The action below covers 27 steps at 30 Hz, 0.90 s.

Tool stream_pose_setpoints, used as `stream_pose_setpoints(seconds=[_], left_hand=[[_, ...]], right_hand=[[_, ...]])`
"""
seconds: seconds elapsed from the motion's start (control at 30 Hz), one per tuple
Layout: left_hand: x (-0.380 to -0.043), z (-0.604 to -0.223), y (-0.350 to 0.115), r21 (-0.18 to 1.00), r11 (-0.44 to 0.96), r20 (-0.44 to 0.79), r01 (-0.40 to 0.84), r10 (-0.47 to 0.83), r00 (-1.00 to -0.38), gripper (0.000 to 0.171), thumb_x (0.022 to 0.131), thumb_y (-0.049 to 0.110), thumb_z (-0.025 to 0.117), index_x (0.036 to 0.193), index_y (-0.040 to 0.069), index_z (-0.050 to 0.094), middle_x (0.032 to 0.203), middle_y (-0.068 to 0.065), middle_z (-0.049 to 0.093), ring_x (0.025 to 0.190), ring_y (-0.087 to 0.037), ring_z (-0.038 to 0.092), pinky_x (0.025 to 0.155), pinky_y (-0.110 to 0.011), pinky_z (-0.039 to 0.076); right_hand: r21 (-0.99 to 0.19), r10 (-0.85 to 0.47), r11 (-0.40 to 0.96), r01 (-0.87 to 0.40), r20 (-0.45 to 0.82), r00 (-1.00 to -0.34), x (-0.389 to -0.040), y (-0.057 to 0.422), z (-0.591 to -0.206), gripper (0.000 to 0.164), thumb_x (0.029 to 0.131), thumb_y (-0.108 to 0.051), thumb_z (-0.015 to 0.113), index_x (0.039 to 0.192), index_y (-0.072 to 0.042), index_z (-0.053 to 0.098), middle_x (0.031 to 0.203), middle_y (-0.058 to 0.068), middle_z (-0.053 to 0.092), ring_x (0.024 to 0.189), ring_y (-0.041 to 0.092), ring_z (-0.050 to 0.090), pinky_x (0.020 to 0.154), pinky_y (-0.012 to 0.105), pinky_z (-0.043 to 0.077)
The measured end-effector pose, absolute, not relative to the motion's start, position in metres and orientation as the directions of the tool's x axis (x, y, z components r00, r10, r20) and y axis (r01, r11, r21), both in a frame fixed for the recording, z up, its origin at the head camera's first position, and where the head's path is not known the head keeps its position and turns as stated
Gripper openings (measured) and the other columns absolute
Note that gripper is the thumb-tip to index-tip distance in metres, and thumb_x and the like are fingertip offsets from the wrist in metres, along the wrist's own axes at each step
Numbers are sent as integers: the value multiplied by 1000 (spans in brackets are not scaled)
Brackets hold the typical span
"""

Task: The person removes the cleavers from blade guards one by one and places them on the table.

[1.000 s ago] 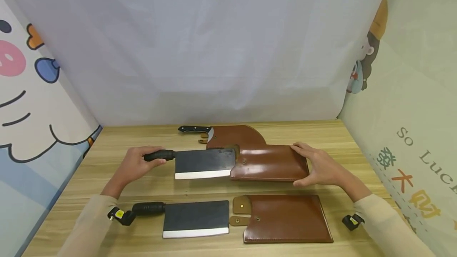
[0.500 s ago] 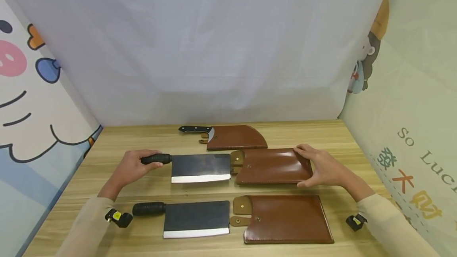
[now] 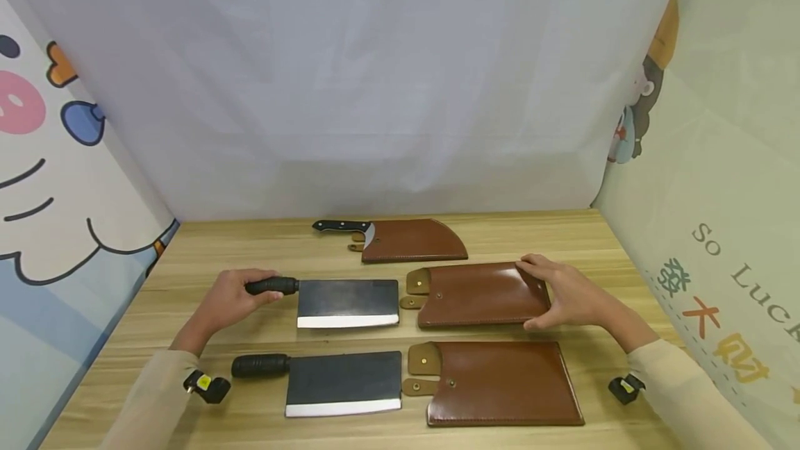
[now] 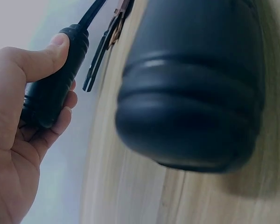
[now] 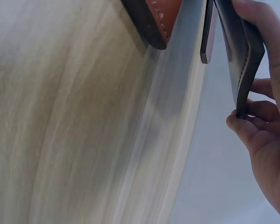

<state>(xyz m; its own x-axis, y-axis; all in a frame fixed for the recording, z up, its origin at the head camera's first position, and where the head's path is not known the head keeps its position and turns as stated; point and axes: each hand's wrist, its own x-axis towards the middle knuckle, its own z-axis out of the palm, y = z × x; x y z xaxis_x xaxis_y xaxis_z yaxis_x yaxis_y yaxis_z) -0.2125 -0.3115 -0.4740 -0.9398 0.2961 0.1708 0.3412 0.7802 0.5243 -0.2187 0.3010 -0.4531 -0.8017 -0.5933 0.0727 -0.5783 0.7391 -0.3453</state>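
Note:
My left hand (image 3: 234, 301) grips the black ribbed handle of a cleaver (image 3: 348, 302), its thumb along the handle (image 4: 53, 88). The dark blade, bright along its edge, points right. At the closed end of a brown leather cleaver sheath (image 3: 481, 294), my right hand (image 3: 565, 294) grips with thumb and fingers on opposite edges. That sheath's open mouth and tan snap straps (image 3: 417, 282) face the blade tip, with a small gap between. In the right wrist view the sheath (image 5: 240, 56) is seen end-on in the fingers.
Nearer the front lie a second cleaver (image 3: 344, 384) and a second brown sheath (image 3: 506, 384), side by side. Behind, a black-handled knife (image 3: 342, 226) sits in a rounded brown sheath (image 3: 415, 240). A pale curtain (image 3: 400, 89) rises at the table's back edge.
The held cleaver and sheath have come down and towards me. The blade tip, earlier overlapping the sheath's mouth, has drawn away to the left, and the sheath has shifted slightly right.

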Motion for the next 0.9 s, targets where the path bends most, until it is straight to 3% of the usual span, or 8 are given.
stream_pose_setpoints(seconds=[0.37,0.67,0.9], left_hand=[[-211,-475,-311,515,783,153,348,316,-936,46,89,31,81,123,1,74,117,-20,73,94,-27,69,77,-42,51],[-213,-476,-311,507,788,131,349,329,-935,45,89,33,81,119,0,75,114,-19,74,89,-21,66,74,-37,50],[-214,-484,-314,515,791,105,331,325,-940,46,88,33,82,120,1,75,116,-20,74,95,-25,67,79,-41,51]], right_hand=[[-354,-600,741,-571,36,-800,-218,305,-449,110,69,-52,92,150,5,45,153,34,39,137,54,43,100,64,45],[-363,-589,754,-548,-3,-808,-218,307,-451,111,70,-53,91,153,1,41,156,31,37,141,52,39,103,66,41],[-355,-579,769,-532,-31,-815,-220,307,-456,111,70,-53,90,153,1,40,156,29,39,142,49,39,106,65,39]])
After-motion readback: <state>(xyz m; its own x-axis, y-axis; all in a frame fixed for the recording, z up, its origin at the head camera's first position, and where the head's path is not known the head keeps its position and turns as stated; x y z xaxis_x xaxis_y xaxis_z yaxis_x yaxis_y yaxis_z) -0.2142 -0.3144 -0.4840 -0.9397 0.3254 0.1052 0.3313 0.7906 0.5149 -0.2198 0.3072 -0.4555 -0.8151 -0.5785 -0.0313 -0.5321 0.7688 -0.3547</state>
